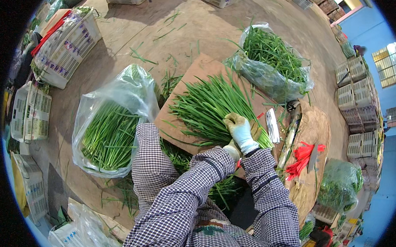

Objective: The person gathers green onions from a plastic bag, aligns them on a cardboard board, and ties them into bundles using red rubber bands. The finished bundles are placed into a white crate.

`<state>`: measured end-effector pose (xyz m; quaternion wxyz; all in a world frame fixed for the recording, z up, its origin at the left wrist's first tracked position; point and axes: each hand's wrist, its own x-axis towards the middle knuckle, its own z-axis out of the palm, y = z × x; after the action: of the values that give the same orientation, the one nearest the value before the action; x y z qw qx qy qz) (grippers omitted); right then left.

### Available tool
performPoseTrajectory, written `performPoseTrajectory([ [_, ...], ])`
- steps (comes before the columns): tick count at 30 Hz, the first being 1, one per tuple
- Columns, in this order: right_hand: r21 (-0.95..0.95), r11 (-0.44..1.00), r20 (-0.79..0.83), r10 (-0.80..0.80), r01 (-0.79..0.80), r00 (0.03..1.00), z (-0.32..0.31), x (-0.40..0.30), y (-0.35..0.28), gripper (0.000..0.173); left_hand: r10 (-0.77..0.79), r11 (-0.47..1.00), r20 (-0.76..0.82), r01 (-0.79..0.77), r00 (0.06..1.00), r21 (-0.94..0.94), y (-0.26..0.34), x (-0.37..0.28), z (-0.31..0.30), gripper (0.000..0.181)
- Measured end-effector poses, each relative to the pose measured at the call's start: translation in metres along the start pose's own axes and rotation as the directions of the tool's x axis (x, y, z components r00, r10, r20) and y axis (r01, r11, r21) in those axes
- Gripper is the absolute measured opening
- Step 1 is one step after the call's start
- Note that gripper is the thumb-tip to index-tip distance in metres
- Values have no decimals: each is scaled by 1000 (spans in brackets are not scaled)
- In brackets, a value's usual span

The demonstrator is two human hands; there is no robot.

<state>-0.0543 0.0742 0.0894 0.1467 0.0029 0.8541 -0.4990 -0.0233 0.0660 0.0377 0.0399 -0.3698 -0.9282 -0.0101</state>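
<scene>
A large bunch of green garlic chives (212, 104) lies on a brown board (200, 65), its pale stem ends pointing to the lower right. My right hand (239, 127), in a work glove with a light blue cuff, is closed on the bunch near the stems. Lower and partly behind it, my left hand (233, 150), gloved too, is at the near side of the stems; its fingers are mostly hidden. Right of the stems lies a stack of silvery white strips (272, 125). Red ties (300, 161) and a metal blade (312, 158) rest on brown wrapping at the right.
A clear plastic bag of chives (109, 139) stands at the left, another bag of loose greens (273, 60) beyond the board. White plastic crates (67, 48) stand at the far left, with stacked crates (361, 94) along the blue wall. Loose leaves litter the concrete floor.
</scene>
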Motion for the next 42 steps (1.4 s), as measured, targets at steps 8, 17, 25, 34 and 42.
performPoseTrajectory([
  [8, -293, 929, -125, -271, 226, 954, -4, 14, -26, 30, -7, 1000, 0, 7, 1000, 2, 3, 8, 2, 60],
  [17, -539, 811, -223, -399, 228, 889, 13, 47, 5, 7, -38, 999, -37, 37, 999, -37, 11, 4, 0, 56],
  [25, 399, 837, 224, -485, 374, 845, 5, -38, 13, 35, -66, 996, -95, 61, 993, -57, 4, -1, -3, 54],
  [34, 791, 552, -550, 453, 264, 702, -124, -104, 88, 57, -54, 995, -18, 52, 998, -87, -18, -5, -21, 72],
  [42, 678, 686, -538, 216, 266, 815, -89, -72, 154, 63, 42, 991, 207, -15, 977, -129, -19, 3, -58, 99],
])
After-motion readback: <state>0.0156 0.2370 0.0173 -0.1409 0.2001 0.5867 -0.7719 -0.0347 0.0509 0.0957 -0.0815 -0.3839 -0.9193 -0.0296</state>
